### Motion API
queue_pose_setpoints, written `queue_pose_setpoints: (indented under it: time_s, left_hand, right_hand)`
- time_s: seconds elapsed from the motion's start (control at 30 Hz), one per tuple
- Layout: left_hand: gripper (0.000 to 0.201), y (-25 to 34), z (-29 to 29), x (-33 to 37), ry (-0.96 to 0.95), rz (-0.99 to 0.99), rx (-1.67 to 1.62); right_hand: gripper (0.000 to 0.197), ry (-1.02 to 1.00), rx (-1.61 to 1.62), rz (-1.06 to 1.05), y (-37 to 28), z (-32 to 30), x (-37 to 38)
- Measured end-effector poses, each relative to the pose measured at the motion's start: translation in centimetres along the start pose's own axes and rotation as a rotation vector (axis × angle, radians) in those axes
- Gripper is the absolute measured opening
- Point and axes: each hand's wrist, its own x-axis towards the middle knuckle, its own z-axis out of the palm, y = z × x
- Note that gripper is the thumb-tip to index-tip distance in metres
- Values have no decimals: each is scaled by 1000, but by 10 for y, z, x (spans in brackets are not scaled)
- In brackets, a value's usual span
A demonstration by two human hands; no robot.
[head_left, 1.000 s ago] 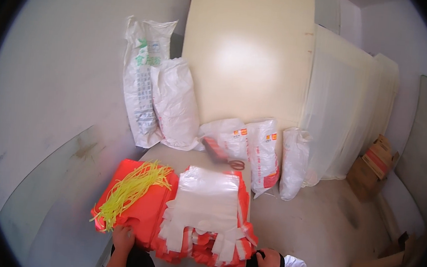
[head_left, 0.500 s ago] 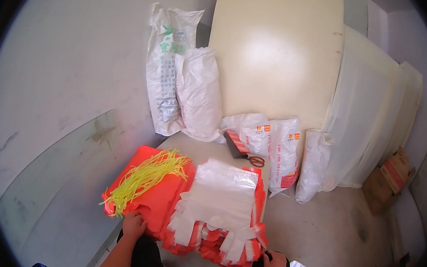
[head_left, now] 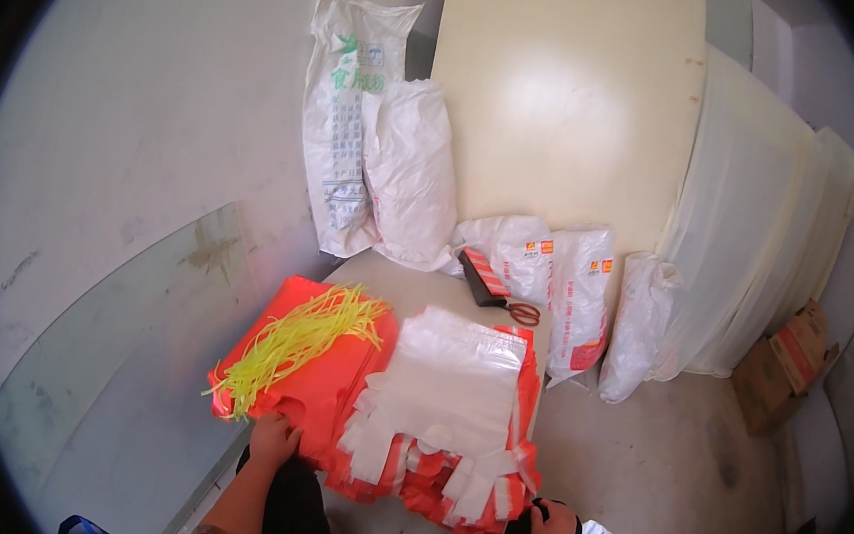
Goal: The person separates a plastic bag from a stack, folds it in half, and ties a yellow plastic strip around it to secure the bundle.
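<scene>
So everything here sits around a pile of whitish plastic bags [head_left: 454,375] with red edges poking out from under it, on a pale table [head_left: 386,279]. The red bag stack [head_left: 313,411] is right up against the pile's left side, with loose yellow strips [head_left: 306,343] lying on top. Left hand [head_left: 274,440] is left of the pile, at the red stack's near edge, fingers curled; can't tell if it's actually pinching anything. Right hand [head_left: 554,528] is just off the pile's near right corner, loosely curled (can't tell whether it's gripping something either). Behind the pile there's a reddish-handled pair of scissors [head_left: 525,315] beside a black box [head_left: 483,278] with a red striped top. White sacks [head_left: 414,181] stand farther back past it.
</scene>
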Motion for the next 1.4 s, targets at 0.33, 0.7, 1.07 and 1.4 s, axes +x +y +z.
queue_pose_setpoints:
  time_s: [0.33, 0.7, 1.07, 1.4]
  left_hand:
    - [31, -10, 8, -7, -63, -16, 47]
    - [29, 3, -14, 7, -89, -14, -43]
    - [27, 5, -12, 0, -160, -46, -79]
    - [26, 8, -10, 4, -113, -21, -53]
  right_hand:
    - [26, -13, 11, -12, 7, 2, -7]
    - [25, -26, 0, 40, 9, 10, 0]
    - [29, -75, -10, 93, 11, 6, -6]
    - [27, -34, 17, 96, 16, 10, -2]
